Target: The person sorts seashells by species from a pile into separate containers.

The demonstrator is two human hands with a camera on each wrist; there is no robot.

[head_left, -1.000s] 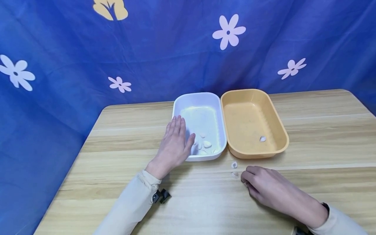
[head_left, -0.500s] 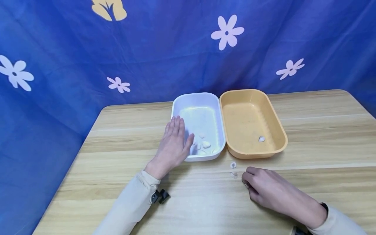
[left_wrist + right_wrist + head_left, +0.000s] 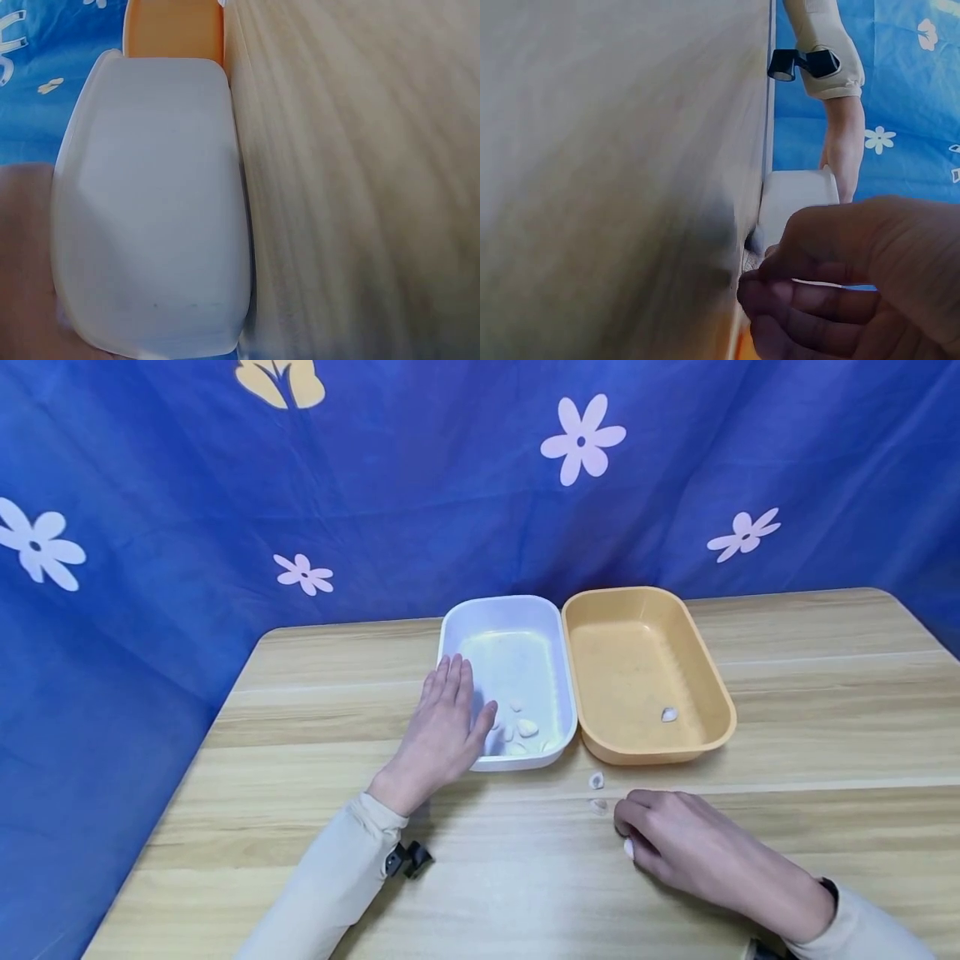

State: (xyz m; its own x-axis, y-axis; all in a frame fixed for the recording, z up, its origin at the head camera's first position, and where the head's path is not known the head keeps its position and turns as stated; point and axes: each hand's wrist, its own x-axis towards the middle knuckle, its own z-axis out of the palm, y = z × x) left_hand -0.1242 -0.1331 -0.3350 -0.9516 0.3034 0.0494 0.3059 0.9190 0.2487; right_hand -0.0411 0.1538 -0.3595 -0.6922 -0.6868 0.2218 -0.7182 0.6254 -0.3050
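In the head view my left hand (image 3: 438, 727) lies along the left rim of a white plastic tub (image 3: 517, 763), its fingers straight and thumb spread over the inside. Several pale seashells (image 3: 527, 728) lie at the tub's near end. My right hand (image 3: 678, 839) is low over the table, fingers curled. It pinches a small white seashell (image 3: 628, 847) that shows at the thumb and fingertips. Just left of it on the table lie two more shells, a ringed shell (image 3: 597, 780) and a faint flat shell (image 3: 597, 806). In the right wrist view the curled fingers (image 3: 776, 300) largely hide what they hold.
An orange tub (image 3: 656, 757) stands against the white tub's right side, with one shell (image 3: 669, 714) inside. Both tubs stand towards the far edge of the wooden table (image 3: 300, 777). Behind hangs a blue curtain (image 3: 420, 485) with flower prints.
The shell at my right fingertips shows more now, turned whiter and lower by the thumb. The right hand has barely shifted. My left hand stays on the white tub.
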